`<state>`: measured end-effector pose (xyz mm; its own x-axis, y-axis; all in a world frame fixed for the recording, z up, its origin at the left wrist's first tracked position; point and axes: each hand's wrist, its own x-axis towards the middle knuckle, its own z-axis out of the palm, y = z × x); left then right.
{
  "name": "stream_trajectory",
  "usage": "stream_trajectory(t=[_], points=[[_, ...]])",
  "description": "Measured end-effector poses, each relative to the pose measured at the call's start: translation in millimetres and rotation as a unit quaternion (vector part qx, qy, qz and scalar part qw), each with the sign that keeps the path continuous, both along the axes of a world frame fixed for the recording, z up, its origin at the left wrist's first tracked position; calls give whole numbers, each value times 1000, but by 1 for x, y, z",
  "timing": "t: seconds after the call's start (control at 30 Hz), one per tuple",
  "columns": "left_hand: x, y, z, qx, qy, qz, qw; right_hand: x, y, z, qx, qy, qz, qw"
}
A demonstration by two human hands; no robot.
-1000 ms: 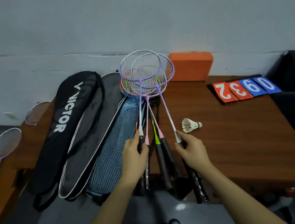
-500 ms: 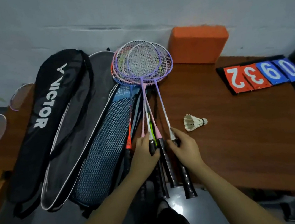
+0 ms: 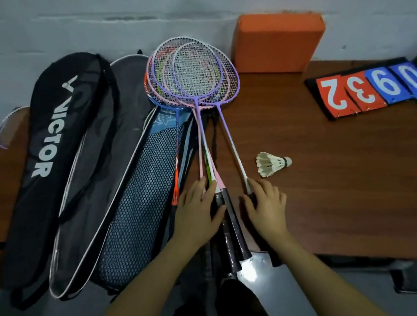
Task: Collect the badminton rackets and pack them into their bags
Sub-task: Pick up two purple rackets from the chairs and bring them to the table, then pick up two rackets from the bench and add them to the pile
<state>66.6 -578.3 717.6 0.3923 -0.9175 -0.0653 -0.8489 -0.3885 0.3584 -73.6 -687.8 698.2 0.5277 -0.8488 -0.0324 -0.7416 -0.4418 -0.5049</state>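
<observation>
Badminton rackets with purple, pink and blue frames (image 3: 193, 78) lie fanned at frame centre, heads overlapping, handles under both hands; left hand (image 3: 198, 211) rests flat-fingered on black grips, right hand (image 3: 267, 204) presses the purple racket's shaft, beside black bags (image 3: 51, 150) at left

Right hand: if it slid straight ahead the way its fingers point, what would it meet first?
Probably the white feathered shuttlecock, just ahead and slightly right of the right hand, which rests on a purple racket's handle; depth is hard to judge.
</observation>
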Motion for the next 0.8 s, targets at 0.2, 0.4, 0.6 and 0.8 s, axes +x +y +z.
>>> stream_trajectory(t=[0.2,0.4,0.6,0.8], points=[[18,12,13,-38,11,-20,999,16,13,22,-38,52,-17,998],[65,76,29,-155,7,-6,988,61,65,51,-83,39,-5,996],[156,196,32,-138,32,23,990,142,169,57,-95,-19,40,994],[238,344,39,-146,34,104,983,236,296,57,-65,-70,134,986]])
